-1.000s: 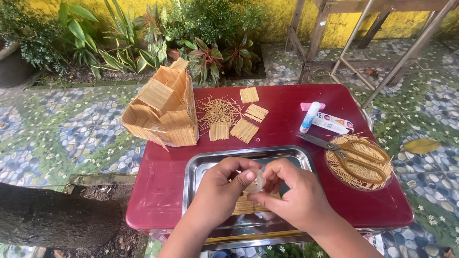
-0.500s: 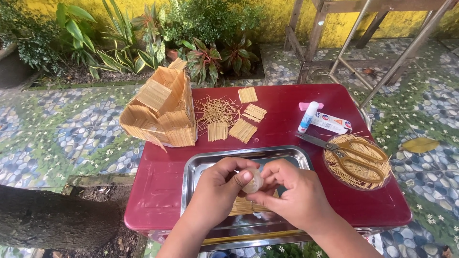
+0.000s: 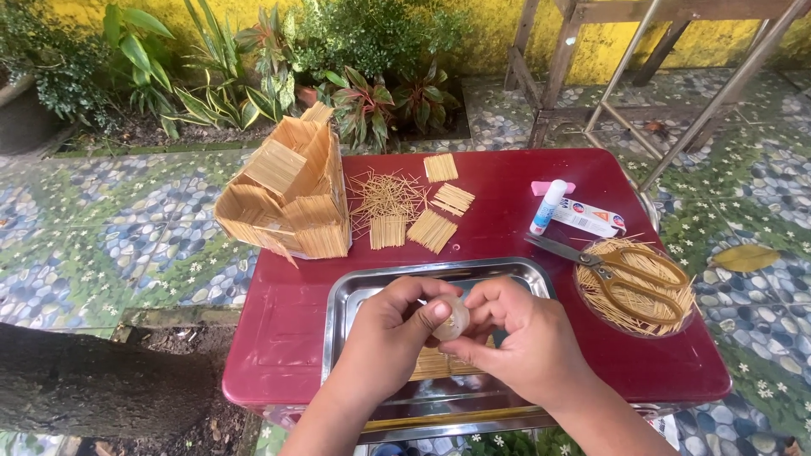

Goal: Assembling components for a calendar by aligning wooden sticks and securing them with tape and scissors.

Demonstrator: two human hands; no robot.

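Observation:
My left hand (image 3: 390,336) and my right hand (image 3: 517,339) meet over a steel tray (image 3: 345,306) on a dark red table (image 3: 498,224). Both hands pinch a small pale rounded object (image 3: 454,319) between their fingertips. Under the hands, flat panels of glued sticks (image 3: 432,365) lie in the tray, partly hidden. A small house built of sticks (image 3: 287,196) stands at the table's far left corner.
Loose sticks (image 3: 384,196) and small stick panels (image 3: 441,215) lie behind the tray. A glue bottle (image 3: 547,208), a small box (image 3: 591,218), and yellow-handled scissors (image 3: 629,274) on a round dish of sticks (image 3: 591,297) are at right. Plants and tiled ground surround the table.
Both hands have stayed over the tray, turning the small pale object slightly between the fingertips. Nothing else on the table has moved.

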